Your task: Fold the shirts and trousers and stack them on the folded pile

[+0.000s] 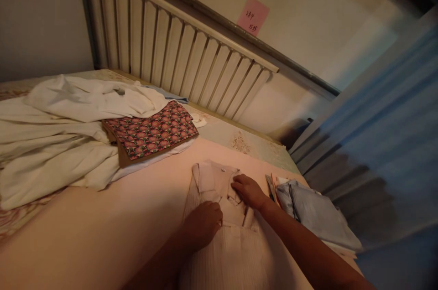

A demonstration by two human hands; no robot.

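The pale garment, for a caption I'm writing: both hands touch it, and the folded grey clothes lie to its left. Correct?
Not quite: the head view shows the folded grey clothes to the right of the pale garment. The left hand and right hand do touch it.

The bed [143, 226] wears a smooth, peach-coloured sheet, and along its far side a strip of flowered bedding [253, 146] shows bare. Over on the left I see a big rumpled heap of cream cloth [58, 144], with a red flower-patterned piece [153, 132] beside it, resting on something white. A pale ribbed garment [236, 249] lies spread out in the middle, collar end away from the near edge. Just right of it sits a stack of folded grey-blue cloth [325, 212].
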